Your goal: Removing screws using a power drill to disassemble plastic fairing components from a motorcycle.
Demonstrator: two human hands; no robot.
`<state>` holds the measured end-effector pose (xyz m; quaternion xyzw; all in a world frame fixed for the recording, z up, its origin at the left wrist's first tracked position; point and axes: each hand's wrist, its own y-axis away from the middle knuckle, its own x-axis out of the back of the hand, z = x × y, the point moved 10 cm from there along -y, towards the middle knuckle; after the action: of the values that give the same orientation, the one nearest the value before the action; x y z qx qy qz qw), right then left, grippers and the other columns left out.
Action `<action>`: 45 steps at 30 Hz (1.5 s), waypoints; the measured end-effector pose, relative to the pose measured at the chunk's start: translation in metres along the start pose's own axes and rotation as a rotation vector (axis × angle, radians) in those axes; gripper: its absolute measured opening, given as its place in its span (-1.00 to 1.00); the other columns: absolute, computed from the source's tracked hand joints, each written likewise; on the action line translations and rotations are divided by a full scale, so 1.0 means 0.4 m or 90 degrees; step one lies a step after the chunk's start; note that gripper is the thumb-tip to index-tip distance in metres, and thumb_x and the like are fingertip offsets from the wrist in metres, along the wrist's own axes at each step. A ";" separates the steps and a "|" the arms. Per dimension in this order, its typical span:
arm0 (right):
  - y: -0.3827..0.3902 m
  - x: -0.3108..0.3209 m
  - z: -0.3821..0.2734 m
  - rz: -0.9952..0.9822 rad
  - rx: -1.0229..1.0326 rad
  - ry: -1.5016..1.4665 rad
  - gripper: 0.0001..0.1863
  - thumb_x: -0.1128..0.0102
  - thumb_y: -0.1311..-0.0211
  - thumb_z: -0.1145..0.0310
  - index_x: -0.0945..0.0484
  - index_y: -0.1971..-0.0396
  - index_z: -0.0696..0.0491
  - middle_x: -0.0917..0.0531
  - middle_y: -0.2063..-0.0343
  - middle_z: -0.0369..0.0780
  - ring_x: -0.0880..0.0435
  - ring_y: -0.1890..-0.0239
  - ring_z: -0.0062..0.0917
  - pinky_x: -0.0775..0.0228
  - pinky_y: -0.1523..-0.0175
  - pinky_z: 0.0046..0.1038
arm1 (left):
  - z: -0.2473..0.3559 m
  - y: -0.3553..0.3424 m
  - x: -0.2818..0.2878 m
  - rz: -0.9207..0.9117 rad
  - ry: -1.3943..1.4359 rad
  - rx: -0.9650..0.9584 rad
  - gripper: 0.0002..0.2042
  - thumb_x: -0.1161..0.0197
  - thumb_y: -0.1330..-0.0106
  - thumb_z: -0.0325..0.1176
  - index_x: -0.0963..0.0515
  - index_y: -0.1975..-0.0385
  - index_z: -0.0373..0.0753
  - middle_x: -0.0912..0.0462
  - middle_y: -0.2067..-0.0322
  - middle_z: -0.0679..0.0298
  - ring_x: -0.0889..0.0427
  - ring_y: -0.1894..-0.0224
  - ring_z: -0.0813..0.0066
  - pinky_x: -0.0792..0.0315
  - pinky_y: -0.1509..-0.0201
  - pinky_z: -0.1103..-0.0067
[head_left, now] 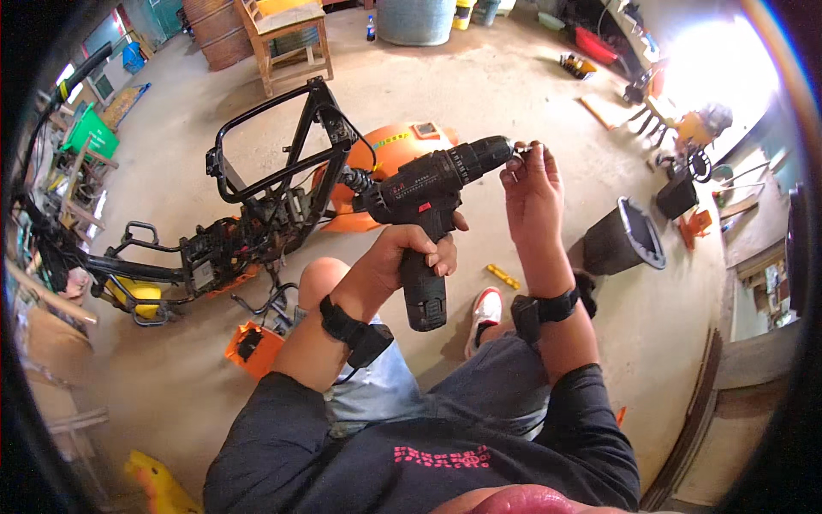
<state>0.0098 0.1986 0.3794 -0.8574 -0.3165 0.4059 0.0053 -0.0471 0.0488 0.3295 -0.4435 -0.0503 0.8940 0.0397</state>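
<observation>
Drill point(425, 184) blocking the centre, black frame point(205, 250) left; open floor point(505, 98) beyond, bucket point(615, 244) right

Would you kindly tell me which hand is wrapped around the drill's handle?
The left hand grips the cordless drill by its handle; the right hand is up at its chuck end.

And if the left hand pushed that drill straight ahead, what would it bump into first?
Probably the right hand: its fingers are at the front end of the drill. Whether they touch it is hard to tell.
</observation>
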 end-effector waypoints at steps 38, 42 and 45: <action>-0.039 0.050 0.002 -0.025 -0.014 0.136 -0.75 -0.04 -0.36 0.32 -0.46 0.09 0.16 -0.59 0.21 -0.21 -0.50 0.38 -0.65 -0.37 0.29 -0.60 | -0.050 -0.053 0.016 0.005 0.085 0.054 -0.47 -0.11 0.18 -0.37 -0.35 0.09 -0.46 -0.37 0.75 0.30 -0.42 0.64 0.40 -0.34 0.33 0.49; -0.031 0.044 0.046 0.001 -0.076 -0.053 -0.72 -0.03 -0.38 0.28 -0.45 0.06 0.14 -0.58 0.16 -0.22 -0.49 0.36 -0.65 -0.37 0.26 -0.57 | -0.044 -0.048 0.015 0.000 0.076 0.044 -0.46 -0.10 0.18 -0.38 -0.34 0.09 -0.47 -0.37 0.75 0.28 -0.44 0.62 0.35 -0.34 0.35 0.48; -0.024 0.038 0.062 -0.010 -0.086 -0.090 -0.71 -0.01 -0.39 0.27 -0.43 0.02 0.12 -0.58 0.16 -0.23 -0.49 0.35 -0.68 -0.38 0.24 -0.57 | -0.046 -0.041 0.008 -0.026 0.092 0.047 -0.46 -0.10 0.17 -0.38 -0.34 0.08 -0.48 -0.38 0.74 0.26 -0.45 0.61 0.33 -0.34 0.37 0.46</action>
<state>-0.0055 0.2083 0.3549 -0.8225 -0.3496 0.4430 -0.0715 -0.0341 0.0665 0.3179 -0.5039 -0.0235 0.8599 0.0776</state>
